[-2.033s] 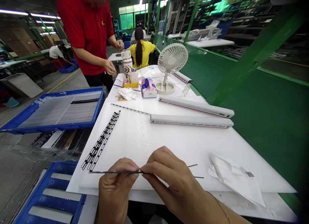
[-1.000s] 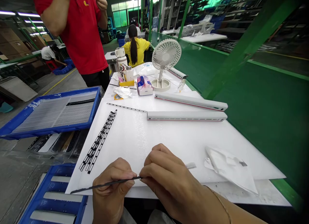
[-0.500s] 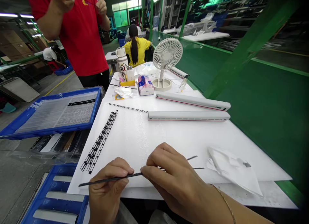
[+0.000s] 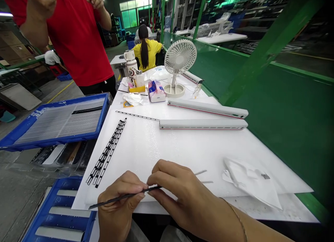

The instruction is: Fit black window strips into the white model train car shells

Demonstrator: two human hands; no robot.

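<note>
Past the hands (image 4: 120, 203) (image 4: 182, 196), black strip (image 4: 104, 202), desk fan (image 4: 180, 57), tissues (image 4: 156, 91)

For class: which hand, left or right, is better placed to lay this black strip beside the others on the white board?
Left hand, probably: it grips the black strip and lies nearest the row of black strips on the white board; the right hand pinches farther from that row.

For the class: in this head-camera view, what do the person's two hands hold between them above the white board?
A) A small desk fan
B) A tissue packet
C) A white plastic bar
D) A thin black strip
D: the left hand and right hand pinch the thin black strip in their fingers, its end reaching out past the left hand.
</note>
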